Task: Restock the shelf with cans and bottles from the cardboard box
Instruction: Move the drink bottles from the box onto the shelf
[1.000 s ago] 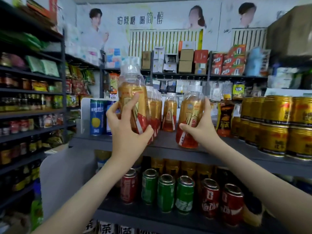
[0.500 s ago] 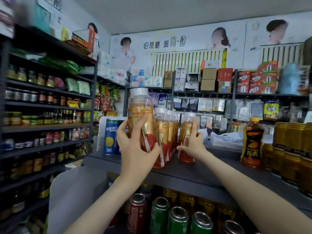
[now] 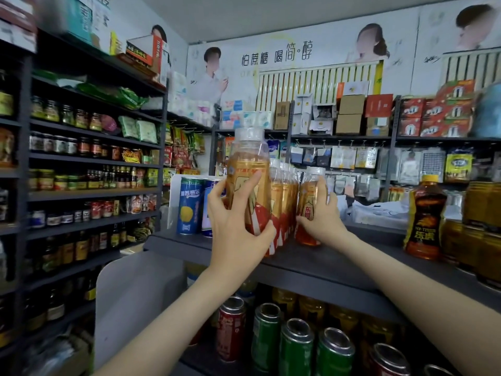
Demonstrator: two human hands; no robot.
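Observation:
On the dark grey shelf (image 3: 339, 263) stands a row of amber drink bottles with white caps and red-and-gold labels. My left hand (image 3: 238, 226) grips the front bottle (image 3: 248, 169) of that row, which stands upright near the shelf's front edge. My right hand (image 3: 321, 217) holds a second amber bottle (image 3: 307, 196) farther back on the shelf, to the right of the row, with my fingers wrapped round its side. The cardboard box is out of view.
Blue cans (image 3: 189, 204) stand left of the bottles. A dark tea bottle (image 3: 424, 215) and stacked gold cans (image 3: 482, 226) fill the shelf's right end. Red and green cans (image 3: 295, 346) sit on the shelf below. A tall rack of jars (image 3: 81, 169) lines the left.
My right hand has pushed its bottle back on the shelf beside the row. My left hand still holds its bottle at the front. The view has swung up and to the left.

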